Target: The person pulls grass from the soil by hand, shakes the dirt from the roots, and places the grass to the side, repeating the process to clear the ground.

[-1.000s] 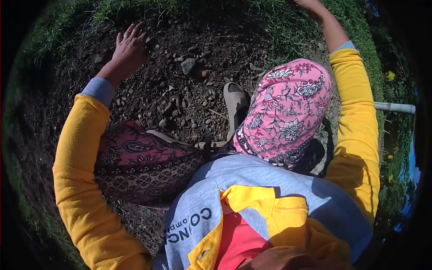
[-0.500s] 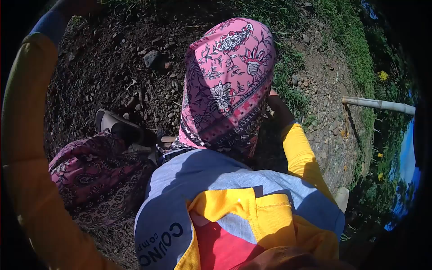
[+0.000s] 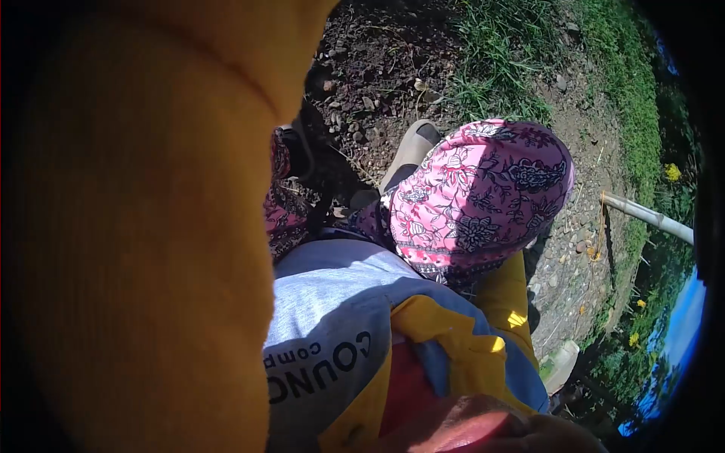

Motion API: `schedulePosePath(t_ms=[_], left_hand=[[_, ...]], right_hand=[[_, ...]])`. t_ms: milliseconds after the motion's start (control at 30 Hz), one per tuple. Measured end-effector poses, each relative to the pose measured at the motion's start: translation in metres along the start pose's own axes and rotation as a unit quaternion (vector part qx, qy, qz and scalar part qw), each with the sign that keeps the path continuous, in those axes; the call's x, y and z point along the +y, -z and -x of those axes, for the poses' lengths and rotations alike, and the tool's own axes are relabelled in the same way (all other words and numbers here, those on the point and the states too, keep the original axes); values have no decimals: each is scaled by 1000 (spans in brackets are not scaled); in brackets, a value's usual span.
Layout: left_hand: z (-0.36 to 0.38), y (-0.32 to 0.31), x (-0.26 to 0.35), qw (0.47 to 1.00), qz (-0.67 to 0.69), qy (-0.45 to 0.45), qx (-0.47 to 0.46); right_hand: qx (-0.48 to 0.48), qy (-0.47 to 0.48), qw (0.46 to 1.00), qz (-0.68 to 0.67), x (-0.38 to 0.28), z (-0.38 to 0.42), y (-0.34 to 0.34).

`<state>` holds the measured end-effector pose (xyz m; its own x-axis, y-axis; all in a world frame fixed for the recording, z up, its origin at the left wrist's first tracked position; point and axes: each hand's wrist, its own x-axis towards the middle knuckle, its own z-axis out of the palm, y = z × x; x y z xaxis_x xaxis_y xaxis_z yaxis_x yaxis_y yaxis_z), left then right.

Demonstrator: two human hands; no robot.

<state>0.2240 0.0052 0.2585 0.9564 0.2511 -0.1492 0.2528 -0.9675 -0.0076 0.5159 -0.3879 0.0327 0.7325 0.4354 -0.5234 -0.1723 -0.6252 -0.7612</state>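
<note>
A yellow sleeve on my left arm [image 3: 158, 226] fills the left side of the view, very close to the camera. My left hand is out of sight. On the right, the yellow sleeve of my right arm [image 3: 507, 302] runs down behind my bent knee [image 3: 491, 192], which hides my right hand. Pink floral cloth covers the knee. A beige and dark shoe [image 3: 411, 155] stands on the soil beside it. My grey shirt [image 3: 332, 283] with dark lettering shows below, with an open yellow garment [image 3: 434, 325] over it. What either hand touches cannot be seen.
Dark stony soil [image 3: 370, 68] lies ahead, with a grass patch [image 3: 502, 60] beyond the shoe. A bamboo pole [image 3: 649, 215] juts in from the right. Green plants with yellow flowers [image 3: 672, 172] grow along that side. A pale object [image 3: 560, 368] lies low right.
My left arm has swung inward across the view, covering its left side. The knee appears farther right and lower, and a shoe beside it is uncovered. My right hand, partly visible before, is now hidden.
</note>
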Motion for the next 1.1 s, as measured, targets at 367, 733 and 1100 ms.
schedulePosePath(t_ms=[367,733,1100], left_hand=[[-126,-48,62,991,26,-125,47],[-177,-69,105,973,36,-217,70],[-221,-117,95,987,-20,-157,5]], right_hand=[[-26,77,993,80,-33,-57,-8],[23,76,985,152,-38,-91,-12],[81,75,971,210,-15,-98,3]])
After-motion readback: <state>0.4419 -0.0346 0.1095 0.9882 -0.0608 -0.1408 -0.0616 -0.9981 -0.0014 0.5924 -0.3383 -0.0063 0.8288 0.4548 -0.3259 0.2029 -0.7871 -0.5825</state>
